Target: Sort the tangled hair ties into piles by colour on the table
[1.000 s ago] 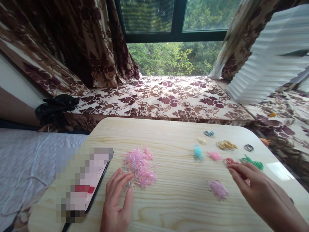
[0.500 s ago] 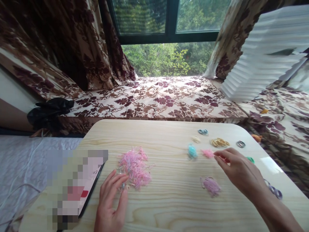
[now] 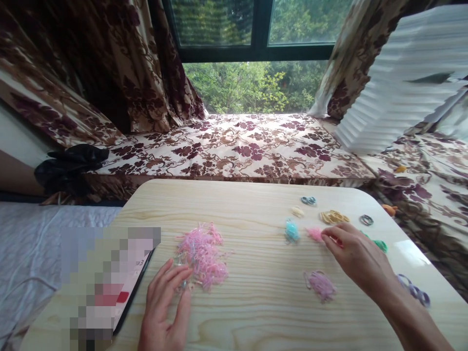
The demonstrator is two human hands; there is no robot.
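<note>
Through one head-worn camera, we look forward and down over the table (image 3: 258, 209), near us across the lower half of the frame, towards the window (image 3: 258, 52), farther off at upper centre.

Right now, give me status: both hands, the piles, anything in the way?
Left hand open at large pink pile's edge. Right hand in pinch pose at small pink pile, hold unclear. Possible snag: teal pile close by, not touching.

The left hand (image 3: 164, 304) is by a big pink pile (image 3: 204, 258). The right hand (image 3: 356, 253) is at a little pink pile (image 3: 313, 234).
</note>
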